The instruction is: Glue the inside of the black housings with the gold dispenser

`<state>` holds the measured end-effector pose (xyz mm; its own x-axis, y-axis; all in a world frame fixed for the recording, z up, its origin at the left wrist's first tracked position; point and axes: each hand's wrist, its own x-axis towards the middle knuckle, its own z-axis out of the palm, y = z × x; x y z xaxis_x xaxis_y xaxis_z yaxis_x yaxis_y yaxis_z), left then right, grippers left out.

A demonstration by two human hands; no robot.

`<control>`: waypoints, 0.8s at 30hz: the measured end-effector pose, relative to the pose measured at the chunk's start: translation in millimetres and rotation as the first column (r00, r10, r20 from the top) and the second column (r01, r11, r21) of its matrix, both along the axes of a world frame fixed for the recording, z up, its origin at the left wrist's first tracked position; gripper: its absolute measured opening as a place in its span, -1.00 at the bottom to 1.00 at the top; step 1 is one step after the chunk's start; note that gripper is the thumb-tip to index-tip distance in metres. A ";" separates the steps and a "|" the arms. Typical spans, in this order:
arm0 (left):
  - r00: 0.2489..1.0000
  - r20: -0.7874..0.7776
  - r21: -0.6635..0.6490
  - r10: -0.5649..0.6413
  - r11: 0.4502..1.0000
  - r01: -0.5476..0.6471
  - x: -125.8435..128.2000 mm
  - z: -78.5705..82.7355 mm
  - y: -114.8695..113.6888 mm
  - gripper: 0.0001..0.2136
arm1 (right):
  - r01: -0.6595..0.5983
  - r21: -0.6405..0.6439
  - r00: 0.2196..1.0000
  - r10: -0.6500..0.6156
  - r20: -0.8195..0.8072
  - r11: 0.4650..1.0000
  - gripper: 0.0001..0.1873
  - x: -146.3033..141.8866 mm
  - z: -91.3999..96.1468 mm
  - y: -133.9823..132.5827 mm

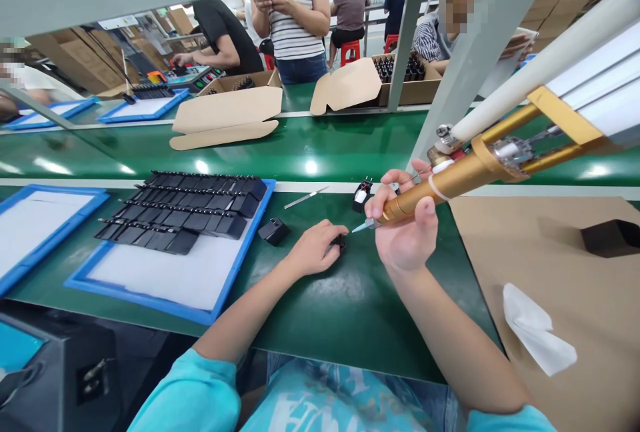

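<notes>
At a green bench (320, 312), the left hand (315, 249) is curled down over a small black part (341, 242), pinning it to the surface. The right hand (407, 232) is closed round a gold screwdriver (450, 182) hung from overhead, tip just beside the part. Nearby: a black adapter (273, 231), tweezers (306, 197) and a 2nd black piece (361, 196). At left, a blue tray (165, 285) w/ rows of black parts (185, 212). At right, cardboard sheet (550, 272) w/ a white wipe (535, 329).
</notes>
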<state>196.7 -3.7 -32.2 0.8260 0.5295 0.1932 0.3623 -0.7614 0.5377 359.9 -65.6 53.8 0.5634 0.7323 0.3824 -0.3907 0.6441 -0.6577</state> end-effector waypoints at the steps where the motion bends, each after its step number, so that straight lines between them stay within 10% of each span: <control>1: 1.000 -0.027 0.018 -0.007 1.000 0.007 -2.7 2.4 -2.9 -0.64 | -0.004 0.003 1.000 0.004 -0.003 1.000 -0.57 0.0 0.0 -0.2; 17: 0.909 0.235 -0.187 0.345 0.933 -0.307 3.1 -18.0 -36.8 -0.88 | -0.041 0.046 0.999 0.042 -0.025 0.998 -0.60 2.2 -0.6 -0.6; 24: 0.922 0.266 -0.451 0.281 0.882 -0.139 -7.3 -20.9 -22.0 -0.86 | -0.041 0.046 0.999 0.042 -0.020 0.998 -0.59 3.1 -1.2 0.4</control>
<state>189.5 -25.7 -53.1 0.6187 0.7721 0.1455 0.2454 -0.3658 0.8977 363.1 -65.2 52.7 0.5410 0.7376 0.4042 -0.4311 0.6558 -0.6198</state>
